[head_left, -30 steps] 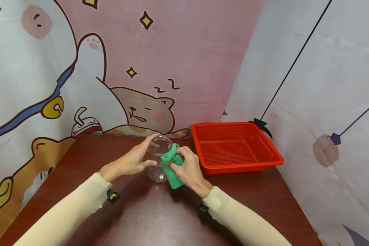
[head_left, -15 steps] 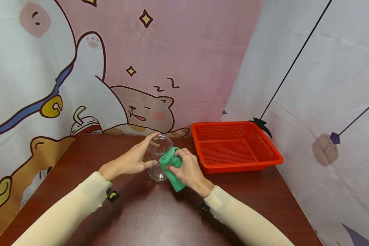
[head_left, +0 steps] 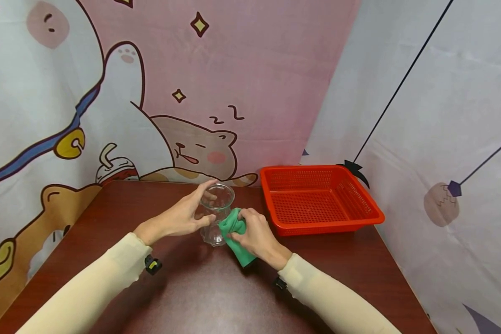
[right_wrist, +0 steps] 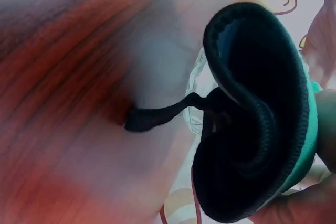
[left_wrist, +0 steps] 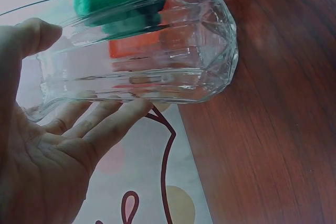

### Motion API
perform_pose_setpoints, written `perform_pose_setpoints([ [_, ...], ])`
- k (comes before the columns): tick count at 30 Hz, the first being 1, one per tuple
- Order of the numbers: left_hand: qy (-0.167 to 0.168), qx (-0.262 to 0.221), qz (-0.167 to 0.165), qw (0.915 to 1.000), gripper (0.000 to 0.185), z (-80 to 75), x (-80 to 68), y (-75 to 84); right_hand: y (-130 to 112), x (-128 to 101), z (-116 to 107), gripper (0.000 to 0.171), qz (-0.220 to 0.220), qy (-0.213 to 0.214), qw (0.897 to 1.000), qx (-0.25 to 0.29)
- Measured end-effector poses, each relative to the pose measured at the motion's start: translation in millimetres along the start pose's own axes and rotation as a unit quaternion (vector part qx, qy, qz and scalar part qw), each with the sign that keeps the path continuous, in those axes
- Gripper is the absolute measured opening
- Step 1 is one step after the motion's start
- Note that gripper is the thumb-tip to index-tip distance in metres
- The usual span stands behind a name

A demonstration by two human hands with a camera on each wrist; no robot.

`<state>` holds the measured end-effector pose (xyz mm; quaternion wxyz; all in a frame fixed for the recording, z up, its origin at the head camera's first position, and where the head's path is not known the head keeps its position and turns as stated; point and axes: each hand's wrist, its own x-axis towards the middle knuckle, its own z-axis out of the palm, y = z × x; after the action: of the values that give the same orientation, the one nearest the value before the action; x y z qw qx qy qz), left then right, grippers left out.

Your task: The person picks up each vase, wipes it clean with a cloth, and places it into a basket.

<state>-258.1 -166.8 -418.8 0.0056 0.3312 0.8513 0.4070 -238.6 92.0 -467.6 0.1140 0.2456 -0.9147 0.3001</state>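
Here's the jar [head_left: 218,213], dead centre of the head view, its long axis close to upright, rim at the top, base low by the desk [head_left: 192,287]; whether it quite touches down, I can't tell. The left hand [head_left: 178,219] has it, thumb on the near side, fingers round the far side, up towards the rim; the left wrist view shows that same hold, glass running across the upper part of the frame, base to the right. And over on the other flank, the right hand [head_left: 256,235] has its fingers pinched on the cloth [head_left: 243,253], bunched at the top, a tail slanting down to the right. The key relation, I'd say: jar immediately left of the cloth, the bunched edge right up against the glass or a whisker off it, contact hard to call. The left hand is plainly the nearer one, the right working across the cloth. Now the room: the basket [head_left: 325,227] crowds the right hand from the upper right, the desk's far edge and the backdrop [head_left: 267,69] lie close behind the jar, so the lower middle of the frame looks the roomiest side.
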Motion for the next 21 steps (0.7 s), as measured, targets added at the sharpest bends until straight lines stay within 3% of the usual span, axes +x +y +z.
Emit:
perform_pose_setpoints([
  [21,0.001,-0.002,-0.008,1.0,0.092,0.6,-0.5,-1.1,11,-8,14,0.037,0.015,-0.08,0.995,-0.059],
])
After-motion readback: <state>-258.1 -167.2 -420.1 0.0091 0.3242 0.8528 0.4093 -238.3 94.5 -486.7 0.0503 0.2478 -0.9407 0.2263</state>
